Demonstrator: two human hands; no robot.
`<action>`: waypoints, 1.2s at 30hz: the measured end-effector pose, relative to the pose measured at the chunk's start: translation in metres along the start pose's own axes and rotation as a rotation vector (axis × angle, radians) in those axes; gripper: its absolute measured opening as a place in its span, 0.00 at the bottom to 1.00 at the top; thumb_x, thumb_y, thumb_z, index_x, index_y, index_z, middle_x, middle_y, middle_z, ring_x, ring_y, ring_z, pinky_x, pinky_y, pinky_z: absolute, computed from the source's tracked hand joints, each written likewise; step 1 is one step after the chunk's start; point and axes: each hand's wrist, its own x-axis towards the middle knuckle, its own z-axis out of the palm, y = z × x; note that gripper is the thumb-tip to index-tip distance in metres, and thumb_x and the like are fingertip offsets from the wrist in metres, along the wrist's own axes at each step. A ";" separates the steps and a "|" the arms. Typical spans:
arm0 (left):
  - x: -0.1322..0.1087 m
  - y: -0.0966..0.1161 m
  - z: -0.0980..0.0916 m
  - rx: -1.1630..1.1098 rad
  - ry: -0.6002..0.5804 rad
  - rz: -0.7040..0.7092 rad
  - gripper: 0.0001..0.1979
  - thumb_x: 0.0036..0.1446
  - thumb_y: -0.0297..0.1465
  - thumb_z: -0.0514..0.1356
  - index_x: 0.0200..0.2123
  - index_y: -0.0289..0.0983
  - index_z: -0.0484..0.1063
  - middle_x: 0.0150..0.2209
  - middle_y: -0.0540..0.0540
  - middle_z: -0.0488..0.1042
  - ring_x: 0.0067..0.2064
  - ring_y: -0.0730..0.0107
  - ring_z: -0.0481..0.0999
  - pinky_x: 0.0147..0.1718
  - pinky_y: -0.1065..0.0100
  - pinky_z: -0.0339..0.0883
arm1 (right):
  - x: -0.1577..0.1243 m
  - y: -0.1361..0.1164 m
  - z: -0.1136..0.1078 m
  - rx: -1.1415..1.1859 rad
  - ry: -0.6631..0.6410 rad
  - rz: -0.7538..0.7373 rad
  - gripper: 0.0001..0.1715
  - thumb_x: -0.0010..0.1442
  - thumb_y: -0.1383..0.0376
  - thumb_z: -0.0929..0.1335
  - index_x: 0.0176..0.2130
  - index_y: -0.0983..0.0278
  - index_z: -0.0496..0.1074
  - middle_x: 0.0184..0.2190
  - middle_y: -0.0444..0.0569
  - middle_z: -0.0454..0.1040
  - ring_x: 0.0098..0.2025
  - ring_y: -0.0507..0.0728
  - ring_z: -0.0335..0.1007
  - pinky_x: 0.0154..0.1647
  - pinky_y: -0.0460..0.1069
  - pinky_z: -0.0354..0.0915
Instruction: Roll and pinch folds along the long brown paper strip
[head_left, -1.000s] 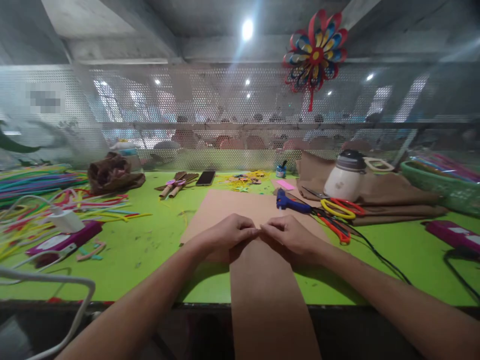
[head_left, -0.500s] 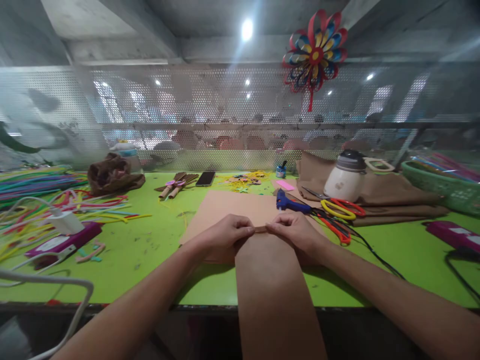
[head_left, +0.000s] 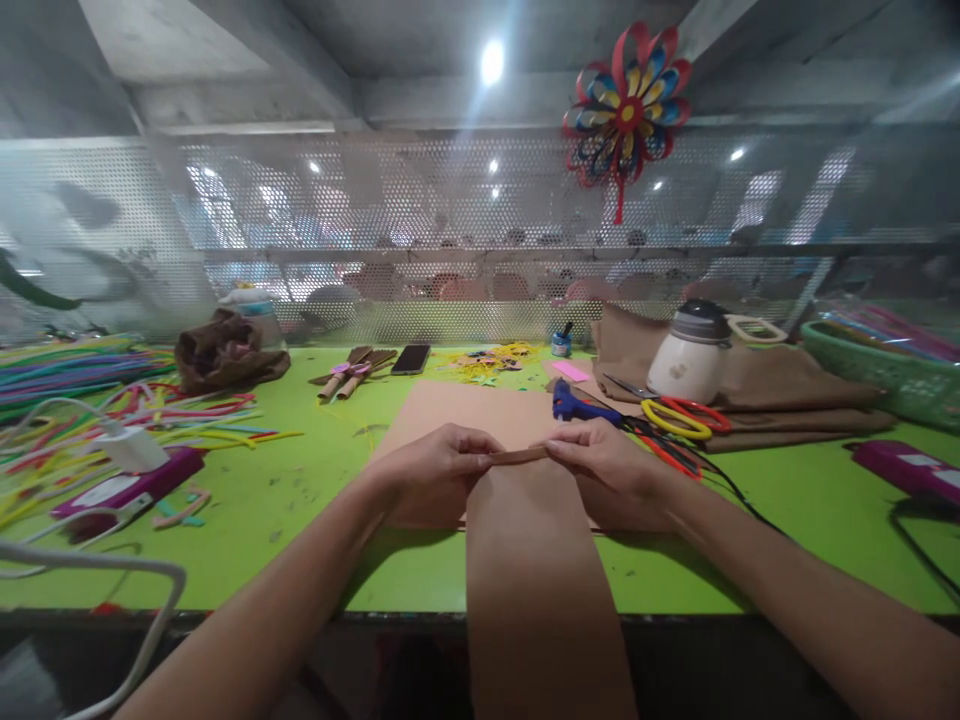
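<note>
A long strip of brown kraft paper (head_left: 544, 580) runs from the tabletop down past the front edge towards me. Its far end is folded over into a narrow band. My left hand (head_left: 446, 462) pinches the left end of that fold between thumb and fingers. At the right end, my right hand (head_left: 604, 458) pinches it the same way. Beneath both hands lies a larger sheet of brown paper (head_left: 465, 405), flat on the green table. A blue glue gun (head_left: 581, 404) rests just beyond my right hand, beside scissors with yellow and red handles (head_left: 682, 418).
Coloured pipe cleaners (head_left: 82, 370) and a purple power strip (head_left: 135, 485) lie left. A phone (head_left: 411, 359) and small paper bouquets (head_left: 352, 372) sit farther back. On the right stand a white bottle (head_left: 688, 355), folded brown paper (head_left: 795, 390) and a green basket (head_left: 885, 365).
My hands have moved slightly apart along the fold, so more of the folded band shows between them. The paper strip has shifted a little left.
</note>
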 end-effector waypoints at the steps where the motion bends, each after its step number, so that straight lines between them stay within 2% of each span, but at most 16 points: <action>1: 0.000 0.001 -0.002 0.043 -0.009 0.019 0.14 0.55 0.37 0.58 0.40 0.33 0.72 0.37 0.43 0.73 0.39 0.66 0.70 0.41 0.64 0.62 | 0.002 0.002 -0.004 -0.007 -0.019 0.005 0.20 0.52 0.55 0.69 0.39 0.67 0.75 0.32 0.51 0.75 0.33 0.56 0.70 0.36 0.51 0.64; 4: -0.002 0.002 -0.004 0.085 -0.037 0.066 0.12 0.54 0.33 0.60 0.41 0.35 0.73 0.42 0.43 0.73 0.43 0.64 0.70 0.45 0.63 0.61 | 0.006 0.006 -0.014 0.013 -0.066 0.033 0.23 0.53 0.57 0.69 0.47 0.65 0.72 0.37 0.50 0.76 0.37 0.54 0.70 0.40 0.51 0.64; 7: -0.004 -0.001 -0.004 -0.082 -0.045 0.049 0.13 0.54 0.31 0.60 0.43 0.35 0.72 0.42 0.41 0.73 0.42 0.64 0.72 0.43 0.62 0.62 | 0.007 0.008 -0.019 -0.003 -0.126 0.018 0.25 0.56 0.58 0.68 0.53 0.63 0.68 0.41 0.50 0.75 0.40 0.54 0.70 0.42 0.50 0.64; 10: -0.005 -0.007 -0.007 -0.162 -0.001 -0.024 0.11 0.52 0.32 0.61 0.37 0.32 0.72 0.33 0.43 0.74 0.33 0.68 0.73 0.37 0.64 0.65 | 0.005 0.005 -0.020 -0.020 -0.157 -0.011 0.25 0.58 0.60 0.67 0.54 0.63 0.66 0.43 0.51 0.74 0.41 0.53 0.70 0.42 0.48 0.64; 14: -0.006 -0.012 -0.013 -0.198 0.019 -0.112 0.10 0.49 0.34 0.64 0.30 0.32 0.70 0.20 0.49 0.69 0.23 0.70 0.72 0.27 0.65 0.66 | 0.003 -0.001 -0.022 0.060 -0.126 -0.032 0.26 0.59 0.61 0.66 0.56 0.62 0.64 0.44 0.52 0.73 0.42 0.54 0.70 0.43 0.51 0.64; 17: -0.007 -0.015 -0.012 -0.331 0.008 -0.047 0.11 0.49 0.34 0.64 0.32 0.33 0.70 0.19 0.50 0.69 0.22 0.71 0.72 0.27 0.65 0.68 | 0.003 -0.006 -0.021 0.118 -0.112 -0.058 0.27 0.58 0.61 0.66 0.56 0.62 0.63 0.45 0.54 0.73 0.45 0.56 0.70 0.47 0.54 0.64; 22: -0.002 -0.017 -0.008 -0.297 -0.042 0.029 0.13 0.46 0.35 0.67 0.32 0.31 0.73 0.22 0.49 0.72 0.21 0.74 0.72 0.22 0.72 0.64 | 0.004 -0.019 -0.005 0.006 -0.302 -0.029 0.35 0.52 0.64 0.71 0.57 0.61 0.61 0.44 0.54 0.74 0.44 0.57 0.70 0.48 0.55 0.64; 24: -0.001 -0.017 -0.008 -0.282 -0.092 0.030 0.14 0.45 0.35 0.68 0.32 0.31 0.73 0.22 0.49 0.72 0.20 0.74 0.72 0.22 0.73 0.63 | 0.006 -0.027 0.004 -0.084 -0.356 -0.060 0.29 0.51 0.64 0.72 0.53 0.62 0.67 0.43 0.53 0.74 0.42 0.57 0.70 0.46 0.53 0.65; 27: -0.003 -0.016 -0.004 -0.359 -0.170 0.027 0.14 0.43 0.34 0.69 0.32 0.31 0.74 0.22 0.50 0.72 0.20 0.74 0.72 0.22 0.72 0.64 | 0.011 -0.039 0.015 -0.190 -0.390 -0.201 0.16 0.52 0.65 0.71 0.42 0.63 0.75 0.41 0.51 0.74 0.41 0.55 0.69 0.43 0.50 0.65; 30: -0.009 -0.014 0.004 -0.522 -0.170 0.015 0.12 0.44 0.31 0.69 0.32 0.32 0.74 0.22 0.50 0.71 0.22 0.76 0.70 0.24 0.73 0.64 | 0.016 -0.044 0.022 -0.180 -0.389 -0.336 0.07 0.51 0.66 0.72 0.35 0.62 0.77 0.40 0.50 0.73 0.41 0.54 0.68 0.42 0.50 0.65; 33: -0.013 -0.014 0.010 -0.615 -0.145 0.017 0.14 0.42 0.30 0.69 0.34 0.31 0.75 0.28 0.47 0.73 0.27 0.76 0.71 0.29 0.73 0.63 | 0.017 -0.036 0.024 -0.092 -0.350 -0.353 0.06 0.51 0.65 0.72 0.33 0.63 0.76 0.38 0.49 0.72 0.38 0.53 0.68 0.40 0.49 0.65; 36: -0.012 -0.015 0.010 -0.625 -0.128 -0.023 0.14 0.43 0.30 0.68 0.35 0.30 0.75 0.29 0.44 0.73 0.29 0.72 0.71 0.31 0.69 0.63 | 0.016 -0.024 0.021 -0.064 -0.247 -0.313 0.08 0.54 0.62 0.70 0.34 0.64 0.74 0.31 0.47 0.73 0.31 0.51 0.68 0.36 0.47 0.65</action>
